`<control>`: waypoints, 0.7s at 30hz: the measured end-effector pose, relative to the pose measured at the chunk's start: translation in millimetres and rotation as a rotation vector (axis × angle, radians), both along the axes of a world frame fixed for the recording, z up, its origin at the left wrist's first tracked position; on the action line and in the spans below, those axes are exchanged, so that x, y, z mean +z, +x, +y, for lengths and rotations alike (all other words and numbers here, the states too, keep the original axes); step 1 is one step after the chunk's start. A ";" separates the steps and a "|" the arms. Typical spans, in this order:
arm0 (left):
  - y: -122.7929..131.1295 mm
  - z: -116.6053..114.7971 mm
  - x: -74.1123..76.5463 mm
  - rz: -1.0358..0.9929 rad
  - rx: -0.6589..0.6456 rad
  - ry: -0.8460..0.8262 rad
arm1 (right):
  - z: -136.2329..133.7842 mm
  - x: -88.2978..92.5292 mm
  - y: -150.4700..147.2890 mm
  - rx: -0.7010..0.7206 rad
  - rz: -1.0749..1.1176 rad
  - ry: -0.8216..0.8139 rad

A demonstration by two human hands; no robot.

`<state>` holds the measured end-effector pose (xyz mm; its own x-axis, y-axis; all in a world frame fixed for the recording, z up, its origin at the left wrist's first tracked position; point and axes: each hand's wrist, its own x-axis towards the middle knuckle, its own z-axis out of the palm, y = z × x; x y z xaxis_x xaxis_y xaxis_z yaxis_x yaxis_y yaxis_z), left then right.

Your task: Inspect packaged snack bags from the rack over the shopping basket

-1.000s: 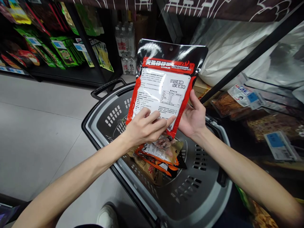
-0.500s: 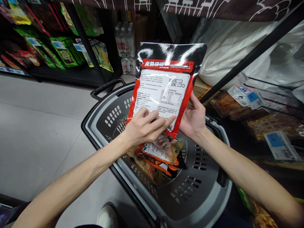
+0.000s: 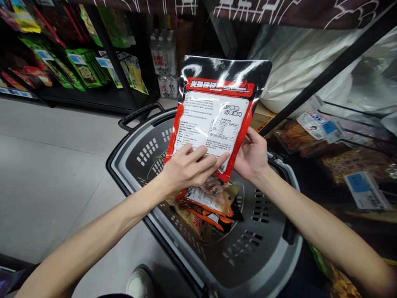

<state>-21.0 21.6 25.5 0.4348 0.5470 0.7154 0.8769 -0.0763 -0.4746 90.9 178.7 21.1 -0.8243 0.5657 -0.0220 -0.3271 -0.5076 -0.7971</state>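
Single cam on the person's head, pitched forward and down. Close range: snack bag (image 3: 214, 120) at arm's length fills centre frame, grey basket (image 3: 248, 256) right under it. Shelves (image 3: 77, 62) sit farther off upper left, floor (image 3: 46, 165) left.

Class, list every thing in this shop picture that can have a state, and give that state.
snack pouch: sealed, held upright, printed back towards the camera.
left hand: gripping the pouch's lower edge.
right hand: holding the pouch's right side.
shopping basket: partly filled, handle down.
packets: lying flat in the basket, stacked.
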 end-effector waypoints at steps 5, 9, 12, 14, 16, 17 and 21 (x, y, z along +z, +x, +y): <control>-1.5 -0.9 -3.9 -0.039 -0.009 -0.037 | 1.9 -1.2 0.9 0.018 -0.002 0.008; -3.0 -1.5 -6.9 -0.092 -0.016 -0.093 | 2.0 -1.4 1.0 0.023 -0.002 0.010; -3.0 -0.7 -6.7 -0.071 -0.010 -0.068 | 1.6 -1.6 0.6 0.023 0.000 0.000; -2.8 0.3 -5.7 -0.044 -0.009 -0.037 | 1.4 -1.9 0.3 0.017 0.001 -0.008; -2.8 1.1 -5.2 -0.030 -0.014 -0.016 | 1.4 -2.1 0.3 0.010 -0.003 -0.011; -2.9 1.3 -5.3 -0.029 -0.015 -0.011 | 1.4 -2.2 0.4 0.008 -0.007 -0.010; -3.9 0.6 -7.7 -0.048 -0.020 -0.027 | 2.4 -3.3 1.1 0.004 -0.015 0.005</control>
